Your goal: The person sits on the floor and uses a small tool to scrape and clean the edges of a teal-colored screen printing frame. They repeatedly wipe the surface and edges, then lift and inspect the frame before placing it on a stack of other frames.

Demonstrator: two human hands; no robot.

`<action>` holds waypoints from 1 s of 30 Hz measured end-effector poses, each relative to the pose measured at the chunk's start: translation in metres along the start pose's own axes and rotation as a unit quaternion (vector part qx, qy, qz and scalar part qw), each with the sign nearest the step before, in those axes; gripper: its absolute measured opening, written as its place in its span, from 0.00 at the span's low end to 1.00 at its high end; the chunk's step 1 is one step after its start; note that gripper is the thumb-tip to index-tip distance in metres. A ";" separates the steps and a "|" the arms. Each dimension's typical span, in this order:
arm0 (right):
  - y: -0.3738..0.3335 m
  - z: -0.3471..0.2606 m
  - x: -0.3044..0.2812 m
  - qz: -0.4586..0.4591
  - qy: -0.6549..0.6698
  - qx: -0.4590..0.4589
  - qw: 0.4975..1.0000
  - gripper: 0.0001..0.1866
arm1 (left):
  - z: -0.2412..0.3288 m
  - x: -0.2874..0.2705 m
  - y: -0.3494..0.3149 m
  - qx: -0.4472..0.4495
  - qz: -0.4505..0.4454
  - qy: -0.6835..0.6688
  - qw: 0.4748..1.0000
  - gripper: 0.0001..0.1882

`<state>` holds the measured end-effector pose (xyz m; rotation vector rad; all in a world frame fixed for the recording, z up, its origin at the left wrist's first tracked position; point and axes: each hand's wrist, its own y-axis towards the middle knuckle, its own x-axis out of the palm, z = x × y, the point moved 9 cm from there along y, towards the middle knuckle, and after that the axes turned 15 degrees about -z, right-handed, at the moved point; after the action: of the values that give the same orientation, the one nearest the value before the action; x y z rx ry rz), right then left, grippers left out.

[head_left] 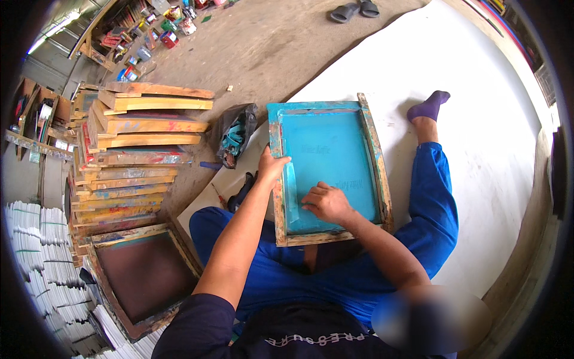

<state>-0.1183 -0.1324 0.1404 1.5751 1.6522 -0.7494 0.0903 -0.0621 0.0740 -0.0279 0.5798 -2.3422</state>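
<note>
A wooden screen-printing frame with turquoise mesh rests tilted over my lap. My left hand grips its left side rail, the thumb lying on the front at the mesh's edge. Over the lower part of the mesh, my right hand is closed, its fingertips pinched together. Whatever those fingers hold, if anything, is too small to make out. A lighter, shiny strip, like tape, runs along the inner left edge beside the right fingertips. Faint lettering shows in the mesh.
Several wooden screen frames are stacked to my left. A dark-meshed frame leans nearer, by bundled paper stacks. A black plastic bag with turquoise scraps lies beyond my left hand. White sheeting spreads under me; paint cans stand far left.
</note>
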 end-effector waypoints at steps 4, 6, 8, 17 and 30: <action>0.009 -0.018 0.019 -0.024 -0.009 0.006 1.000 0.10 | -0.002 -0.001 0.001 0.002 0.003 0.010 1.000 0.33; 0.011 -0.022 0.025 -0.023 -0.010 -0.002 1.000 0.11 | -0.005 -0.002 0.004 0.003 0.001 0.009 1.000 0.33; 0.014 -0.024 0.031 -0.023 -0.021 -0.003 1.000 0.10 | -0.007 -0.002 0.006 0.006 -0.002 0.011 1.000 0.33; 0.021 -0.028 0.039 -0.032 -0.113 0.017 0.993 0.06 | -0.006 -0.002 0.004 -0.004 0.002 0.023 1.000 0.32; 0.023 -0.029 0.040 0.029 -0.004 0.048 0.998 0.08 | -0.004 -0.003 0.005 0.000 -0.006 -0.002 1.000 0.27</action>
<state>-0.0981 -0.0839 0.1258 1.6769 1.5780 -0.8136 0.0950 -0.0623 0.0690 -0.0356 0.5800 -2.3527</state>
